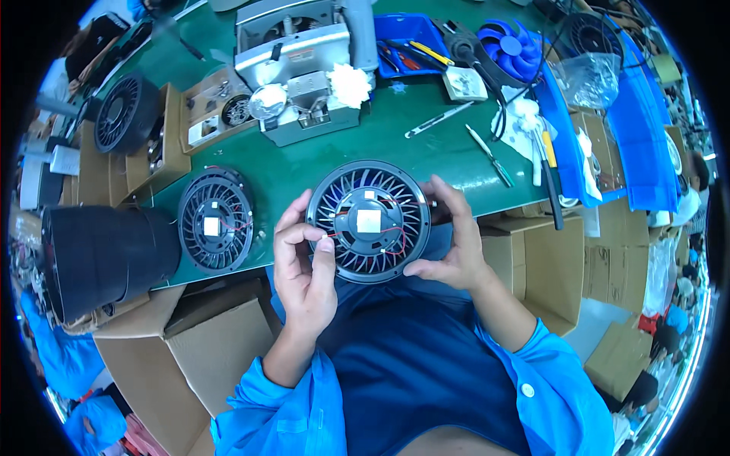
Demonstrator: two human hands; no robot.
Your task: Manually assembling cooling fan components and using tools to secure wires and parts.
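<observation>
- Two open brown boxes, the left box (pixel 152 372) and the right box (pixel 559 277), sit below the near edge of the green table (pixel 380 129).
- The round dark fan (pixel 368 240) is at the middle of the table's near edge, between the two hands. I cannot tell if it touches the table.
- The left hand (pixel 306 266) is at the fan's left rim. Its thumb and pointing finger pinch a small white plug (pixel 325 237) on a thin red wire.
- The right hand (pixel 458 242) curls around the fan's right side and holds it, with the thumb on the lower rim.
- Another dark fan (pixel 216 239) lies by the near edge, to the left.
- A big black tube shape (pixel 106 262) is near the table's near left corner.
- Farther back lie silver tweezers (pixel 439 119).
- Toward the far edge are a gray machine (pixel 308 125), a blue tray (pixel 407 26) of tools and a blue fan (pixel 509 52).
</observation>
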